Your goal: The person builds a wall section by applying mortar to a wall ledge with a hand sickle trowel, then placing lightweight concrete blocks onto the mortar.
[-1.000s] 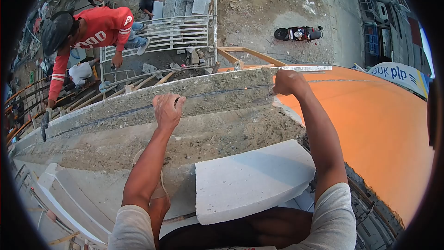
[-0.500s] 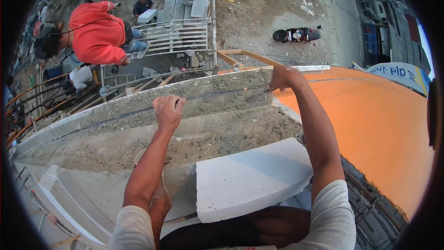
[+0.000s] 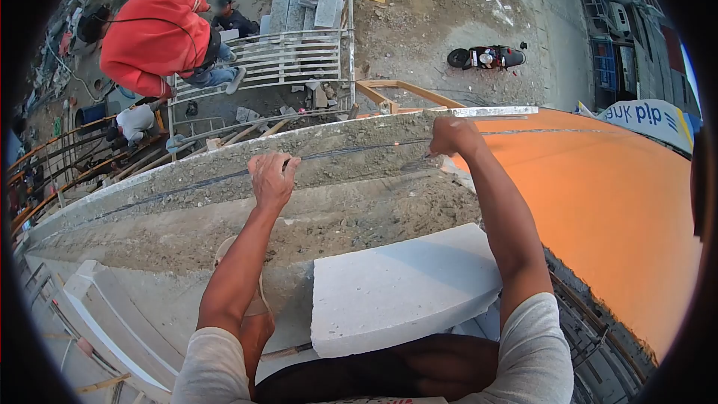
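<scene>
My left hand is closed at the dark strip that runs along the rough mortar-covered ledge. A small dark bit shows between thumb and fingers, too little to name. At the ledge's right end my right hand is closed round the handle of a trowel, its blade blurred low over the mortar. Loose grey mortar lies on the lower step. Nearer to me, a large white block rests between my forearms.
An orange surface lies right of the ledge. Below are a person in red, a person in dark clothes, a person in a light shirt, stacked blocks on a metal frame, and a motorcycle.
My right hand has moved slightly left and down, with the trowel. My left hand stays in place. Below, the person in red has shifted and turned, and the person in dark clothes has lowered a block.
</scene>
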`<state>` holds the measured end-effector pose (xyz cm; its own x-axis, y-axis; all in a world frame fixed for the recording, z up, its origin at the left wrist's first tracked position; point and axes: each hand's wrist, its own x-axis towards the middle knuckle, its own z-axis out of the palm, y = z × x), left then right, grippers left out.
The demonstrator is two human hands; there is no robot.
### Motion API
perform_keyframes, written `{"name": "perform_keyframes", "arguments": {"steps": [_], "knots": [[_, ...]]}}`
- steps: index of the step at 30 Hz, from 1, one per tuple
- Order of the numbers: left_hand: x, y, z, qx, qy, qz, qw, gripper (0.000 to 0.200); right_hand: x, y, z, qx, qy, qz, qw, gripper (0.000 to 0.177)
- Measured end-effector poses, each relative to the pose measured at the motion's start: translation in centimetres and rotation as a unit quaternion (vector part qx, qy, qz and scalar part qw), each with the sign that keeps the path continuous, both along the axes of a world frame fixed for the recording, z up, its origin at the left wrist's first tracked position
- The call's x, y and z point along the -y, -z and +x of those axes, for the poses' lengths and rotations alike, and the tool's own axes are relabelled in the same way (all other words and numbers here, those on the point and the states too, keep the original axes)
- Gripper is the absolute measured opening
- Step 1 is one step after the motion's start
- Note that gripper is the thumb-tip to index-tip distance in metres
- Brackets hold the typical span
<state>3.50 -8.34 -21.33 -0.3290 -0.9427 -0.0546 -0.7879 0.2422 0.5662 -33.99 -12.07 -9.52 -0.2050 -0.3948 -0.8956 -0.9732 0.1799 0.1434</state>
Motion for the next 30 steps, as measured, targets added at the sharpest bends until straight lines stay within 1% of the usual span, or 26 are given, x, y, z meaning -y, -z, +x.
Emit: {"name": "perform_keyframes", "arguments": {"steps": [3,4,6,7,9,10,11,12,13,15,16,18,19,21,22,23,24,25,26,27,29,30], "knots": [[0.1,0.6,-0.4,-0.004,-0.005,-0.005,1.000,0.022,2.0,-3.8,0.7,-0.005,-0.009,-0.044,0.999,0.025],[0.0,0.8,-0.3,-0.003,-0.005,-0.003,1.000,0.021,1.6,-2.5,0.3,-0.004,-0.007,-0.041,0.999,0.025],[-0.6,0.6,-0.1,-0.003,-0.003,0.000,1.000,0.020,-0.7,2.9,-0.7,0.016,0.049,0.053,0.997,0.026],[-1.0,0.4,-0.1,0.001,0.001,-0.006,1.000,0.020,-2.8,5.7,-0.7,-0.008,0.021,0.015,1.000,0.026],[0.8,0.4,-0.3,0.006,-0.002,-0.030,1.000,0.020,-2.3,5.9,0.5,0.003,-0.019,-0.016,1.000,0.028],[0.0,0.1,-0.1,-0.003,-0.004,-0.012,1.000,0.020,-3.2,5.8,0.6,0.004,-0.017,-0.006,1.000,0.028],[0.0,0.0,-0.3,-0.016,-0.008,-0.003,1.000,0.020,-2.7,5.4,0.5,0.008,0.007,0.022,1.000,0.027],[0.2,0.0,-0.3,-0.005,0.000,-0.021,1.000,0.020,-0.9,5.2,0.2,0.012,0.027,0.038,0.999,0.026],[0.5,0.3,-0.2,-0.003,-0.003,-0.023,1.000,0.020,0.0,4.8,-0.3,0.014,0.025,0.036,0.999,0.026],[0.2,0.4,-0.2,-0.012,-0.010,-0.011,1.000,0.024,0.9,1.5,-0.6,0.014,0.043,0.020,0.999,0.025],[0.2,0.2,-0.2,-0.024,-0.007,-0.010,1.000,0.024,1.1,-0.2,-0.1,0.017,0.044,0.029,0.998,0.025],[0.4,0.5,-0.4,-0.021,-0.010,-0.012,1.000,0.024,2.4,-2.8,0.2,-0.007,0.005,-0.027,1.000,0.024],[0.3,0.5,-0.4,-0.020,-0.010,-0.014,1.000,0.024,1.8,-1.6,-0.1,-0.007,0.008,-0.025,1.000,0.024],[0.0,0.6,-0.1,-0.021,-0.009,-0.018,1.000,0.024,-1.0,3.4,-1.3,0.022,0.069,0.026,0.997,0.023],[0.0,0.6,-0.4,-0.025,-0.012,-0.028,0.999,0.024,-3.6,6.3,-1.8,0.008,0.048,-0.014,0.999,0.024],[0.7,0.7,-0.8,-0.030,-0.013,-0.041,0.999,0.024,-4.6,8.2,-2.2,-0.006,0.024,-0.063,0.998,0.025],[0.9,0.6,-0.7,-0.024,-0.015,-0.031,0.999,0.024,-3.7,7.7,-2.1,-0.008,0.025,-0.072,0.997,0.025],[-0.2,0.1,-0.3,-0.016,-0.013,-0.009,1.000,0.024,-4.1,7.1,-1.7,0.000,0.045,-0.017,0.999,0.026],[-0.4,-0.2,-0.2,-0.020,-0.011,-0.018,1.000,0.024,-3.3,6.3,-1.7,0.005,0.063,0.028,0.998,0.028],[0.0,-0.3,-0.4,-0.020,-0.010,-0.017,1.000,0.024,-2.1,5.6,-2.2,0.001,0.061,0.011,0.998,0.028],[0.1,-0.4,-0.1,-0.011,-0.006,-0.001,1.000,0.024,-2.9,4.6,-2.3,0.000,0.063,0.000,0.998,0.028],[0.5,-0.4,-0.2,-0.011,-0.006,-0.008,1.000,0.023,-2.0,2.4,-2.1,0.008,0.082,0.012,0.997,0.024]]}}
